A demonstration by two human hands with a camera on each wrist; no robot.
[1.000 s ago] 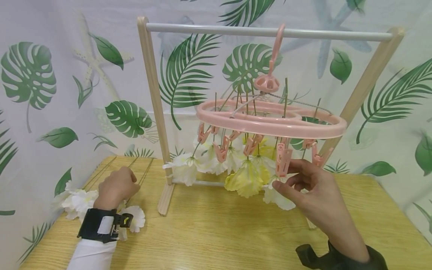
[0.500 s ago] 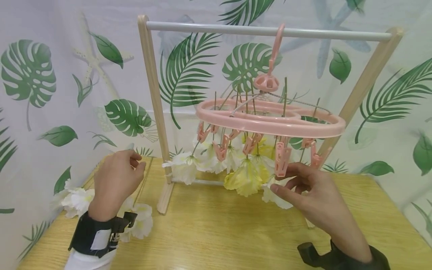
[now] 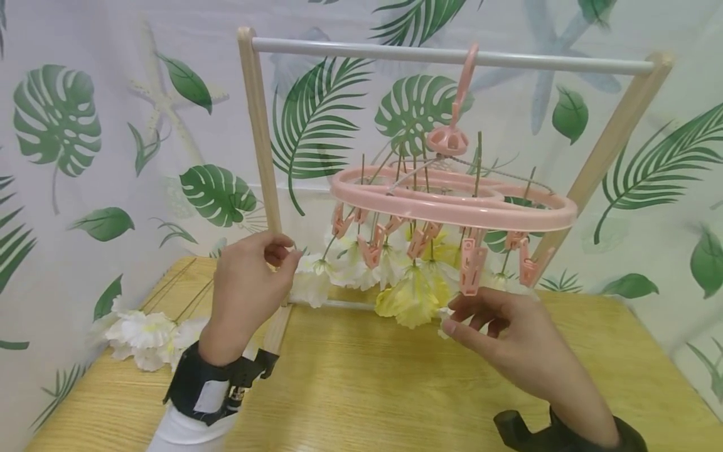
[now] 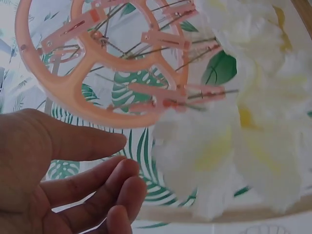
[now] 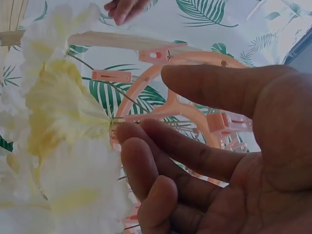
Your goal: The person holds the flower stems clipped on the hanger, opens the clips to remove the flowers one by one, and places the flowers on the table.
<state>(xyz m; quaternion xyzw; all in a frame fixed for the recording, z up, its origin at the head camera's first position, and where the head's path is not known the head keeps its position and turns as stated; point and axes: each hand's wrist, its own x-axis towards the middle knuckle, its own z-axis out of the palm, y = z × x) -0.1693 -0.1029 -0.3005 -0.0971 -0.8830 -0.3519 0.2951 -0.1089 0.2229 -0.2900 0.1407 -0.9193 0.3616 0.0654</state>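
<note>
A pink oval clip hanger [image 3: 452,212] hangs by its hook from a rack's bar, with white and yellow artificial flowers [image 3: 412,298] clipped upside down beneath it. Their stems stick up through the frame. My left hand [image 3: 248,289] is at the rack's left post, near a white hanging flower [image 3: 314,282]; thumb and loosely bent fingers are apart with nothing between them in the left wrist view. Just below the front pink clip [image 3: 472,269], my right hand [image 3: 514,333] hovers with bent fingers and a raised thumb, and it holds nothing in the right wrist view.
More white flowers [image 3: 141,333] with long stems lie on the wooden table [image 3: 361,395] at the left. Wooden posts [image 3: 261,132] carry the white bar [image 3: 361,49], and a lower bar crosses behind the flowers. Leaf-printed cloth covers the wall.
My left hand has moved up and right from over the flowers on the table towards the rack's left post. The right hand has dropped slightly away from the front clip.
</note>
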